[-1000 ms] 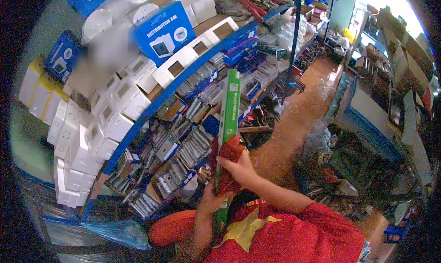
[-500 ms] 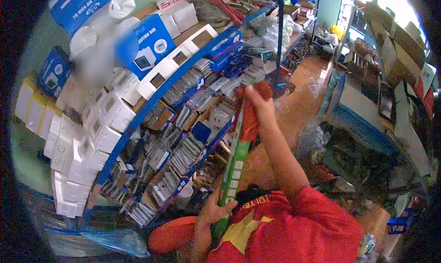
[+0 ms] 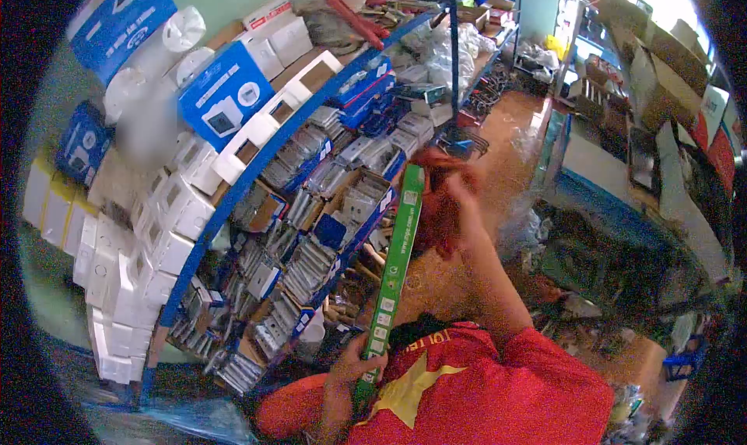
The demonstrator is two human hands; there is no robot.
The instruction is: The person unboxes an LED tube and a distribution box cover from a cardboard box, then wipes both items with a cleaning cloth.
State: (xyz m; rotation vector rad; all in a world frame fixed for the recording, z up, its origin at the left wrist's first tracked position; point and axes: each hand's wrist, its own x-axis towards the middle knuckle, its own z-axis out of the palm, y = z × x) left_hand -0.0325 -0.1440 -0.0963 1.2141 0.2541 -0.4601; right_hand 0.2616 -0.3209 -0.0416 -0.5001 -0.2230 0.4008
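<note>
A long, narrow green box [image 3: 395, 266] with white print and a row of small pictures stands upright at a slant before my chest. Around its lower end my left hand [image 3: 359, 365] is closed, fingers wrapped over the edge. My right hand [image 3: 464, 200] grips a bunched red cloth [image 3: 437, 211] just right of the box's upper end. Part of the cloth shows behind the top of the box and hangs below the hand. The fingers of that hand are partly blurred.
Left of me runs a blue-framed shelf [image 3: 257, 165] with cartons of packed switch plates [image 3: 307, 278]. White boxes [image 3: 175, 243] and blue boxes [image 3: 226, 95] are stacked on top. Cardboard pieces [image 3: 673, 79] and clutter fill the right side, beyond the tiled aisle floor [image 3: 510, 141].
My right hand and the cloth have come off the box's top end, shifting right and slightly down. The box has turned so its printed face shows; my left hand still grips its lower end.
</note>
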